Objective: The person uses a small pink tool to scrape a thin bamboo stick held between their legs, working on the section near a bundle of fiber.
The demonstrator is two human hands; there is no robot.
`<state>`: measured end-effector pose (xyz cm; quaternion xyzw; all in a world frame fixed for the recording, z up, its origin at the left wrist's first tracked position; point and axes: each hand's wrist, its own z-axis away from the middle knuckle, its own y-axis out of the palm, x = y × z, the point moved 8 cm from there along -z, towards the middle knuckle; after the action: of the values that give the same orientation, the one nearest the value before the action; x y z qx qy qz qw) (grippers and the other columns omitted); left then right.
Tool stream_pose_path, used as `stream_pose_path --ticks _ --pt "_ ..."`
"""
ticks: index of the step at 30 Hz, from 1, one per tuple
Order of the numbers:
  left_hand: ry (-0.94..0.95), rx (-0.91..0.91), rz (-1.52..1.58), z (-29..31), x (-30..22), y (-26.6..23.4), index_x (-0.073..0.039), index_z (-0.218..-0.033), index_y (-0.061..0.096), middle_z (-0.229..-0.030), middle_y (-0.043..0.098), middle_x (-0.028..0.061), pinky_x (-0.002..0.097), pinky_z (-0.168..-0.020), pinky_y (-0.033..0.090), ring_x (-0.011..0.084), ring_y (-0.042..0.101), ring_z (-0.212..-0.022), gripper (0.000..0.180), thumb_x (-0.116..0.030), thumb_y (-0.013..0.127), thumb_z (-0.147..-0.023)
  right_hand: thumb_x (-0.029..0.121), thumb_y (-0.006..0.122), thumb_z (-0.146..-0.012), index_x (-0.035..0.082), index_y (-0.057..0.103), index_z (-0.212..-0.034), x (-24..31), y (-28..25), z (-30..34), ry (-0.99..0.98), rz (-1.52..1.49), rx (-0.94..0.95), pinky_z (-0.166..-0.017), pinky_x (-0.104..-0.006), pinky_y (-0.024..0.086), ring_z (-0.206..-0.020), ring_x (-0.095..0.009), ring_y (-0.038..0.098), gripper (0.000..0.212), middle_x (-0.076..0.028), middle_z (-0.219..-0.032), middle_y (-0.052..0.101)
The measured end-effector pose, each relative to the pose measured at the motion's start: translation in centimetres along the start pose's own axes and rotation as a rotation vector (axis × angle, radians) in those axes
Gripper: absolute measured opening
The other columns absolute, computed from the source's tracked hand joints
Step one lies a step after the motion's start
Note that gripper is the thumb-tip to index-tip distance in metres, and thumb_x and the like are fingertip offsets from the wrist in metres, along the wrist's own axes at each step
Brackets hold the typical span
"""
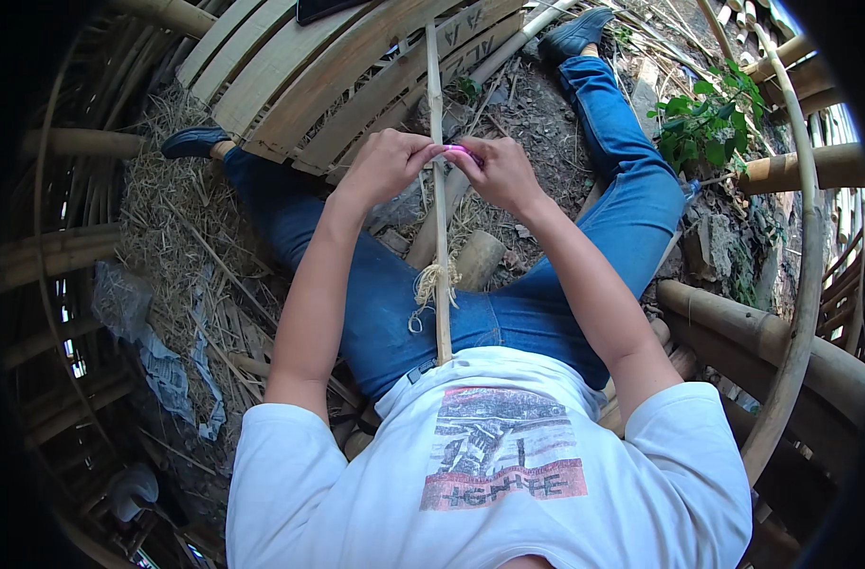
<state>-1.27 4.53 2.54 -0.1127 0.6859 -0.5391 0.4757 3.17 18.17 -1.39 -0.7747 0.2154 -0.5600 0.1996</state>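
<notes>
A long thin pale strip of wood or bamboo runs away from my waist between my spread legs, its far end resting near a slatted wooden crate. At its upper part both hands meet. My left hand is closed in a pinch beside the strip, and whatever lies between its fingertips is too small to make out. My right hand pinches a small bright pink item against the strip; its kind cannot be told. A bundle of pale fibre strings hangs about the strip nearer my lap.
A cut bamboo or log stump stands between my thighs. Dry straw and a crumpled plastic bag lie at left. Thick bamboo poles and a curved pole border the right, near a leafy plant. A dark flat device rests on the crate.
</notes>
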Motion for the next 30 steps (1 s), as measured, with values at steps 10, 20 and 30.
stream_pose_path --ticks 10,20,30 --pt "0.131 -0.043 0.041 4.3 -1.2 1.3 -0.008 -0.094 0.072 -0.066 0.056 0.0199 0.0425 -0.056 0.043 0.0383 0.057 -0.062 0.022 -0.025 0.059 -0.097 0.032 0.065 -0.093 0.007 0.069 -0.084 2.1 0.6 3.3 -0.029 0.006 0.08 -0.051 -0.0416 0.042 -0.053 -0.035 0.055 0.027 -0.017 -0.058 0.054" --pt "0.169 -0.049 -0.005 6.0 -2.2 1.6 -0.003 -0.086 0.068 -0.069 0.059 0.0196 0.046 -0.059 0.045 0.0392 0.06 -0.067 0.018 -0.019 0.063 -0.092 0.03 0.065 -0.092 0.005 0.063 -0.077 3.4 0.6 5.1 -0.062 0.037 0.066 -0.052 -0.0448 0.042 -0.056 -0.039 0.056 0.029 -0.018 -0.06 0.055" --pt "0.067 0.022 0.104 10.4 -3.1 2.7 -0.001 -0.082 0.064 -0.068 0.057 0.0205 0.0449 -0.056 0.042 0.0397 0.058 -0.064 0.019 -0.018 0.062 -0.092 0.038 0.064 -0.092 0.007 0.069 -0.082 4.8 1.8 8.2 0.04 0.016 0.272 -0.058 -0.0476 0.05 -0.06 -0.038 0.062 0.033 -0.016 -0.061 0.06"
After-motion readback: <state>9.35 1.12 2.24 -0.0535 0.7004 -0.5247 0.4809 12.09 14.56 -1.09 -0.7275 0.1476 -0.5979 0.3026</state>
